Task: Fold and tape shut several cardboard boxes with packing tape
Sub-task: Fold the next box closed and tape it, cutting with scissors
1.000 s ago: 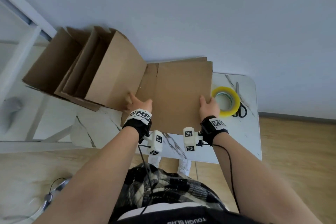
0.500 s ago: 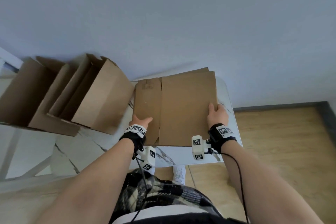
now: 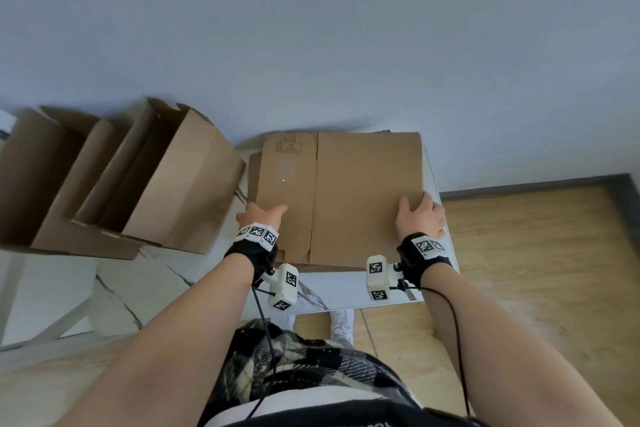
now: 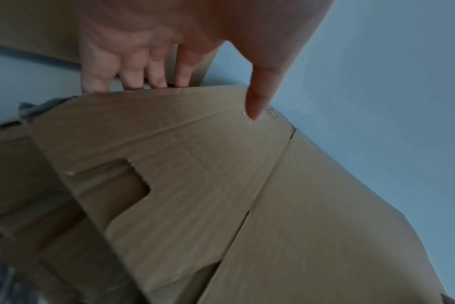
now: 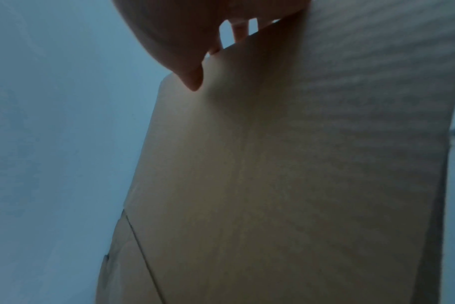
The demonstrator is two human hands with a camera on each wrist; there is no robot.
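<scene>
I am holding a flat box [image 3: 341, 198] with both hands. My left hand [image 3: 262, 216] grips its edge at about 9 o'clock, thumb on top and fingers [image 4: 153, 76] curled under. My right hand [image 3: 420, 215] grips the edge at about 3 o'clock, thumb pressed on the top face and fingers tucked behind the edge.

A moment ago the yellow tape roll and the scissors showed at 3 o'clock on the table. Now the flat box covers that spot, so I cannot see them. I think they are still under there, but I cannot tell for sure. The flat box has come up toward me and sits higher in my hands than it did a second ago.

The table [image 3: 349, 291] pokes out below the flat box at 6 o'clock. At 9 o'clock sit the open boxes [image 3: 162, 180], already popped up, with their flaps still up.

So I think this flat box is next. I need to push it open into a box shape, then fold the flaps and find the tape.
</scene>
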